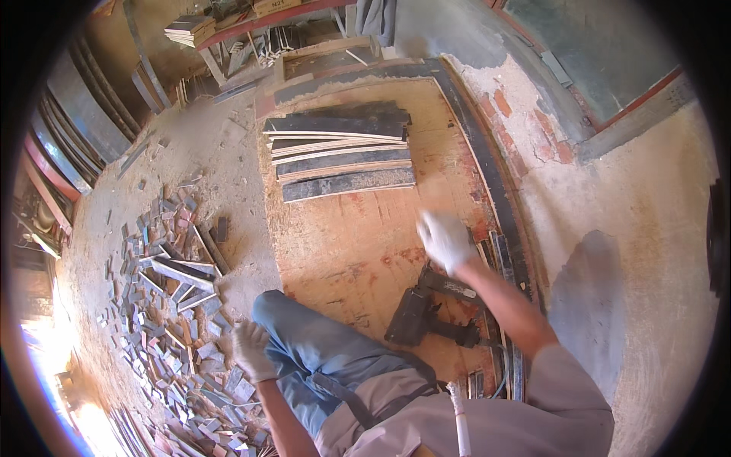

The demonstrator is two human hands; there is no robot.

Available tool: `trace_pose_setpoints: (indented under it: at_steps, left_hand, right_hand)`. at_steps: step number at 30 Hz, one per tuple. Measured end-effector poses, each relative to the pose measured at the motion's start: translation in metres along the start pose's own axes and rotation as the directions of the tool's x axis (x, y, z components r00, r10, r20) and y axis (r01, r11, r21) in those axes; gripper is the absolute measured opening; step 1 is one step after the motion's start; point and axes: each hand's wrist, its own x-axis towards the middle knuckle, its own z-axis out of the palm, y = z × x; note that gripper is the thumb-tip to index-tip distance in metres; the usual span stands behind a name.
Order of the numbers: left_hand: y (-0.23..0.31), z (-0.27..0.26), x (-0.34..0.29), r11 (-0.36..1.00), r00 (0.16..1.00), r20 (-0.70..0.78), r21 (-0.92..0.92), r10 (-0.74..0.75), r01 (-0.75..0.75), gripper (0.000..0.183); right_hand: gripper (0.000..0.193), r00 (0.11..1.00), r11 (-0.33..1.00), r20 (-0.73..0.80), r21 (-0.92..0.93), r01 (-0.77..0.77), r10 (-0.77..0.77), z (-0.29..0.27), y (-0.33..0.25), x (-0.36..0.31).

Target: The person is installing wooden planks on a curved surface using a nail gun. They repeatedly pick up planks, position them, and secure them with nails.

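Note:
My left hand, in a pale work glove, hangs beside my bent knee with its fingers curled in. Whether anything is inside them is hidden. Over the plywood work surface is my gloved right hand, its fingers smeared by motion. A black nail gun lies just below that hand, close to my right forearm. Farther up the plywood, several dark-faced plywood strips lie in a loose stack, pale edges showing, apart from both hands.
Many small wood offcuts cover the floor at left, with longer strips on top. Large panels lean at the far left. A dark board edging runs along the right wall. A red-edged bench stands at the back.

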Motion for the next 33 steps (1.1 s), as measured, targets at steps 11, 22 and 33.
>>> trace_pose_setpoints:
  at_steps: [11,22,33]
  left_hand:
    - [-0.052,0.098,-0.049,0.704,0.901,0.159,0.575,0.403,-0.416,0.024]
    - [-0.037,0.119,-0.061,0.574,0.877,0.237,0.679,0.417,-0.457,0.024]
    - [-0.044,0.119,-0.059,0.518,0.873,0.244,0.726,0.423,-0.453,0.026]
  right_hand:
    - [0.052,0.970,0.932,-0.225,-0.363,0.009,-0.097,-0.019,-0.013,0.239]
    - [0.066,0.958,0.972,-0.274,-0.234,0.021,-0.087,0.026,0.002,0.215]
    - [0.057,0.967,0.986,-0.222,0.136,-0.093,0.122,0.034,-0.006,0.170]
